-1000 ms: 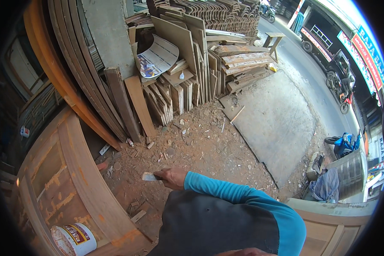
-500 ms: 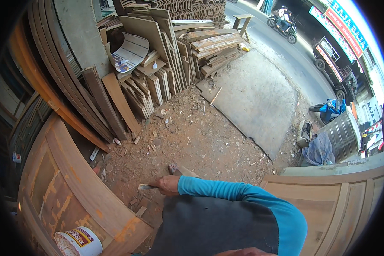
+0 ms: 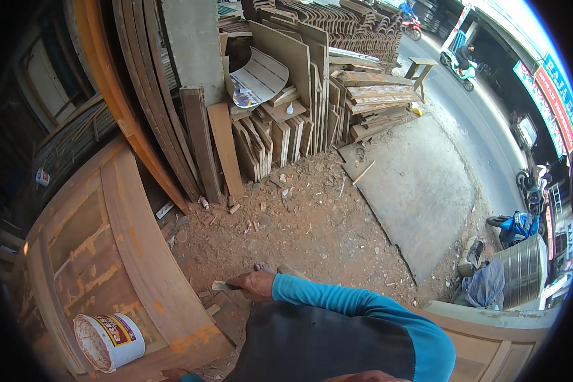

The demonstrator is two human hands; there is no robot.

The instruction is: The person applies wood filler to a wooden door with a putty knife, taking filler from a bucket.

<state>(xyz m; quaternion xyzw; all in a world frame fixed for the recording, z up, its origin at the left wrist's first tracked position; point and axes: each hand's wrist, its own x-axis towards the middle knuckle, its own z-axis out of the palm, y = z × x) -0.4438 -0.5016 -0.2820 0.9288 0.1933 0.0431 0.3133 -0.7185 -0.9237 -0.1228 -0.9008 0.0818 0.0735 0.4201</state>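
My right hand (image 3: 258, 285) is closed around the handle of a putty knife (image 3: 224, 286), with the arm in its blue sleeve bent across the front of my body. The flat blade points left, above the littered ground. At the bottom edge a small part of my left hand (image 3: 174, 374) shows near the lower edge of a wooden door panel (image 3: 143, 254); its fingers are mostly hidden. Orange filler streaks the panel. On it, tilted on its side, rests a white tub (image 3: 126, 340) with pinkish residue inside.
Curved planks (image 3: 148, 108) and stacked boards (image 3: 293, 137) lean at the back left. A grey sheet (image 3: 420, 197) lies on the ground to the right. Another wooden panel (image 3: 474, 347), a metal drum (image 3: 522, 270) and a blue motorbike (image 3: 519, 228) are at the right, beside a road (image 3: 484, 114).
The view has swung, so the surroundings sit farther right. A bit of my left hand now shows at the bottom edge. My right hand keeps hold of the putty knife.
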